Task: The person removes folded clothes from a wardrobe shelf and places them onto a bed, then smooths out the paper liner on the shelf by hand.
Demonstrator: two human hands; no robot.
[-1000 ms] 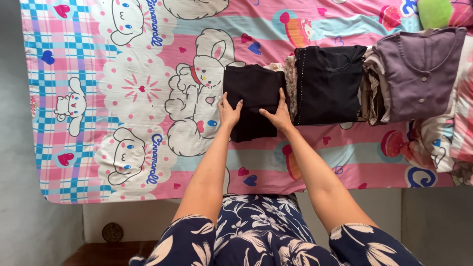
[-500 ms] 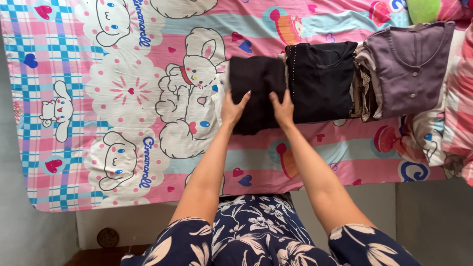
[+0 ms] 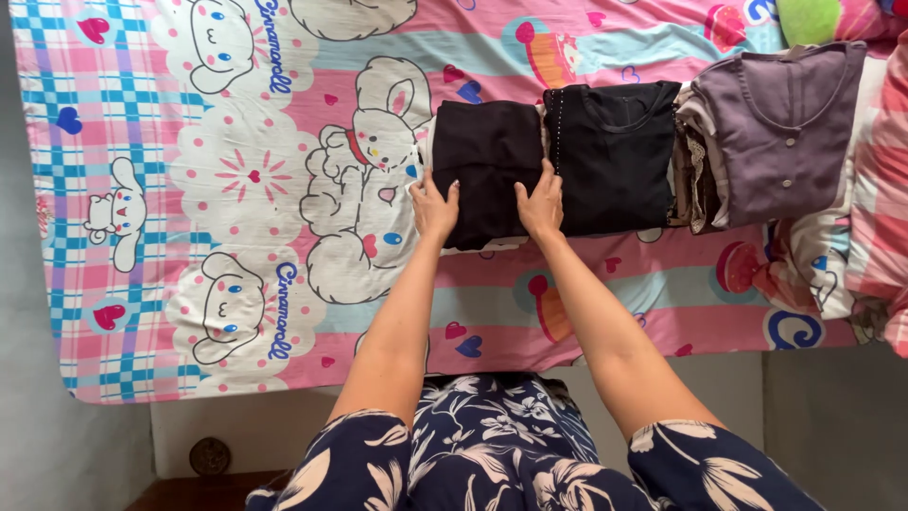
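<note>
A folded black garment (image 3: 486, 156) lies on the pink cartoon-print bedsheet (image 3: 236, 170), on top of a small stack whose pale edges show at its left. My left hand (image 3: 435, 205) rests flat on its near left edge, fingers spread. Along its near right edge my right hand (image 3: 541, 201) lies flat, touching the neighbouring stack. Neither hand grips anything.
Right of the black garment sits a stack topped by a black top with a dotted trim (image 3: 613, 151), then a stack topped by a mauve buttoned top (image 3: 780, 132). A green item (image 3: 811, 19) lies at the far right corner. A grey floor (image 3: 76, 454) runs along the bed's near edge.
The black garment has been shifted up the bed and set level with the neighbouring stack. Both hands went from holding its near end to resting flat on it.
</note>
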